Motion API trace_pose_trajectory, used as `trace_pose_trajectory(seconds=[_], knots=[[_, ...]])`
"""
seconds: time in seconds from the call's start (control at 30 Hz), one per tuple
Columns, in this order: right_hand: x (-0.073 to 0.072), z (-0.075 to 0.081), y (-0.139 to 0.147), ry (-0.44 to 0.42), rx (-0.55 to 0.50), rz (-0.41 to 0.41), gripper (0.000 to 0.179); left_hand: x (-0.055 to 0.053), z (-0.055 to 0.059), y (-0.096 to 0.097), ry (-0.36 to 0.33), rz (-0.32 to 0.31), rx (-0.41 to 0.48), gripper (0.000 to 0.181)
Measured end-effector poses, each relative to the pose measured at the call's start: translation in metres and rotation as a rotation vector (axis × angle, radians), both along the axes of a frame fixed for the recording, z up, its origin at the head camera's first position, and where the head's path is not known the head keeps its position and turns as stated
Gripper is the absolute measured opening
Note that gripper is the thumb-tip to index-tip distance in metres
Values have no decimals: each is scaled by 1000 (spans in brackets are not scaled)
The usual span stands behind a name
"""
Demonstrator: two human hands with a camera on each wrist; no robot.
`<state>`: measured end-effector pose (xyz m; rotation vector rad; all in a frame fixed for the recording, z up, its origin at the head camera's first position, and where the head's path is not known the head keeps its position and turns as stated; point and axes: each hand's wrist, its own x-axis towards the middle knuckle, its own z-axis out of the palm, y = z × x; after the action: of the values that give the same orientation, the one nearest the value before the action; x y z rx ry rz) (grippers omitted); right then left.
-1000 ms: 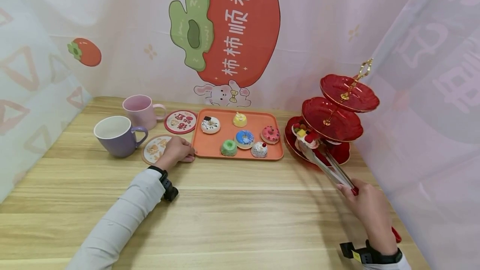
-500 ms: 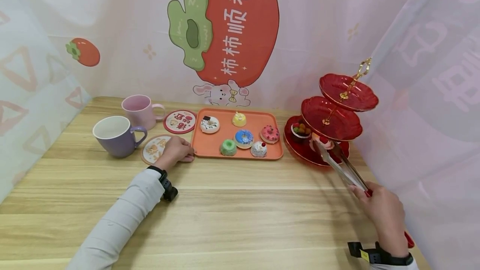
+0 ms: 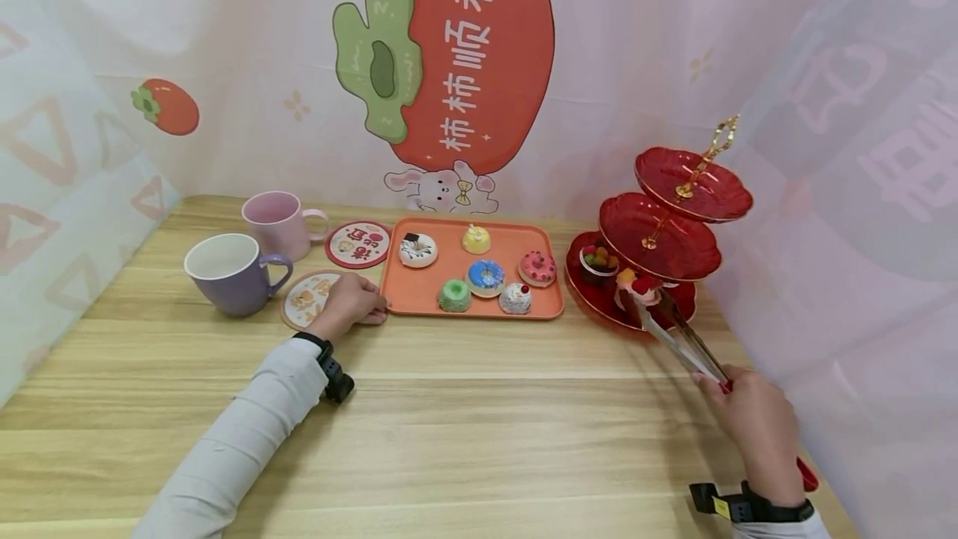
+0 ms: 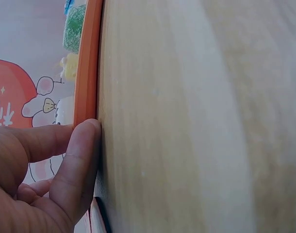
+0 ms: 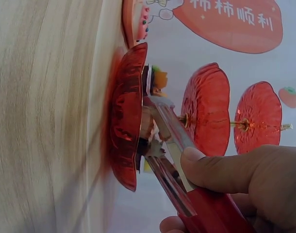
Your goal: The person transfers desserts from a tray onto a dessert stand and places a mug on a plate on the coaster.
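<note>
My left hand (image 3: 352, 304) pinches the near left corner of an orange tray (image 3: 407, 294); in the left wrist view the thumb and a finger (image 4: 77, 145) meet at its edge. My right hand (image 3: 756, 416) grips metal tongs (image 3: 671, 342) with red handles (image 5: 216, 211). The tongs' tips are at a small pastry topped with fruit and pink cream (image 3: 638, 288), on the bottom plate (image 3: 599, 304) of a red three-tier stand. The right wrist view shows the tips low over that plate, partly hiding the pastry. A dark fruit cup (image 3: 597, 266) sits at its left.
Several donuts and small cakes stand on the tray, among them a blue donut (image 3: 486, 278). The stand's middle plate (image 3: 624, 227) and top plate (image 3: 669, 173) overhang the bottom one. At left are a purple mug (image 3: 234, 279), a pink mug (image 3: 277, 223) and two round coasters (image 3: 358, 244).
The tongs and the pastry have moved right across the bottom plate, exposing the fruit cup, then shifted slightly back left. My left hand stays at the tray corner.
</note>
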<state>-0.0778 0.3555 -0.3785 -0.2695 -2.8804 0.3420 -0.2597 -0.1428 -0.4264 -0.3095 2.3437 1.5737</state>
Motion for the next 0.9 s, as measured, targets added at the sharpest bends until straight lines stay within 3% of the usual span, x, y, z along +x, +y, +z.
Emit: trace_pose_trajectory(seconds=[0.5, 0.77, 0.9], knots=[[-3, 5, 2, -92, -27, -18, 43, 0, 0, 1, -4, -2, 2, 22], [-2, 14, 5, -173, -77, -51, 57, -1, -1, 1, 3, -5, 6, 20], [-1, 16, 5, -172, -89, -53, 58, -1, -1, 1, 5, -2, -1, 22]])
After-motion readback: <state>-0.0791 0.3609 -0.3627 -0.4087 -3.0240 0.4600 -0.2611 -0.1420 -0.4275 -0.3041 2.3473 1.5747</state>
